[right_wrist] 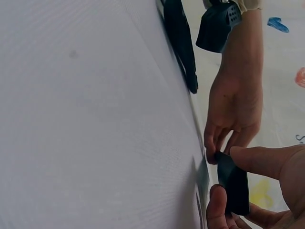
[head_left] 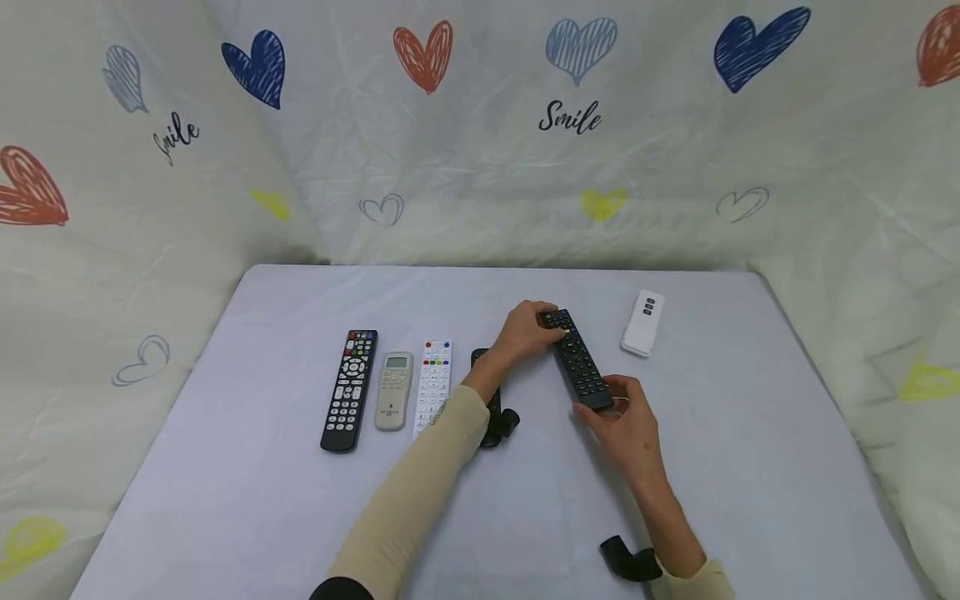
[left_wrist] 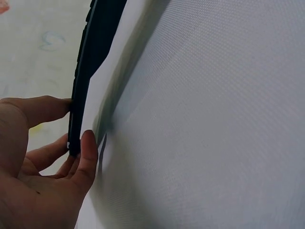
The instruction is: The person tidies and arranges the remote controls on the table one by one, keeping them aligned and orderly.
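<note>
Both hands hold one black remote control tilted at a slant over the white table. My left hand grips its far end, with the thumb on the button face near the coloured keys. At the near end my right hand pinches the remote between thumb and fingers. In the left wrist view the remote appears edge-on, raised off the cloth, with thumb and fingertips on opposite sides of its tip. The right wrist view shows the remote's end between the right thumb and fingers, the left hand beyond.
Left of the hands lie a long black remote, a grey remote with a small screen and a white remote. Another black remote is partly hidden by the left forearm. A small white remote lies at the back right.
</note>
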The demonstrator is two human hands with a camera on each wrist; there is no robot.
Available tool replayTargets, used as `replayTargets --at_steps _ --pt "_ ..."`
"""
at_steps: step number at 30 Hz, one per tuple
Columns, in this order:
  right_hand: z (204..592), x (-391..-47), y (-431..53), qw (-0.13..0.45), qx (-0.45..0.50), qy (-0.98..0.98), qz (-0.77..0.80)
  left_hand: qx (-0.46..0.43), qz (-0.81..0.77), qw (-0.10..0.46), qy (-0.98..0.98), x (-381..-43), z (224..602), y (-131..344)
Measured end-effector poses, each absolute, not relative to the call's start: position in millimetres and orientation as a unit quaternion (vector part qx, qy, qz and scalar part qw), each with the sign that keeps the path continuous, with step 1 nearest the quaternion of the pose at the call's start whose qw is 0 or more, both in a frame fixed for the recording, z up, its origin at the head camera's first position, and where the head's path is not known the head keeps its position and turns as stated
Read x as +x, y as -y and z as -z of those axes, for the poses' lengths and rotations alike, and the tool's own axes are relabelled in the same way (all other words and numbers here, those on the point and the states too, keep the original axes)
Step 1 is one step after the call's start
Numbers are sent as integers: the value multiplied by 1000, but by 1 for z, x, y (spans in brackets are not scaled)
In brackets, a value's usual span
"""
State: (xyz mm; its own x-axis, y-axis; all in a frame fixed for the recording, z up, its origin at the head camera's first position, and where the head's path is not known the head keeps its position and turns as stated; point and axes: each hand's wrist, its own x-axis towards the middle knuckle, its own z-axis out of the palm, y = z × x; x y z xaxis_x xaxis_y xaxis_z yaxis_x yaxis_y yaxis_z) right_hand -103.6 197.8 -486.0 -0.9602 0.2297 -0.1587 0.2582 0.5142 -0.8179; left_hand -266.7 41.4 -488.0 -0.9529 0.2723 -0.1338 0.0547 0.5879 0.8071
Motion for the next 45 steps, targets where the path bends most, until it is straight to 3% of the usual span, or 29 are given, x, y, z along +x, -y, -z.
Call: replayTargets --at_steps 45 --pt "493 -88 -180 2 132 -880 456 150 -361 145 -909 -257 481 -28"
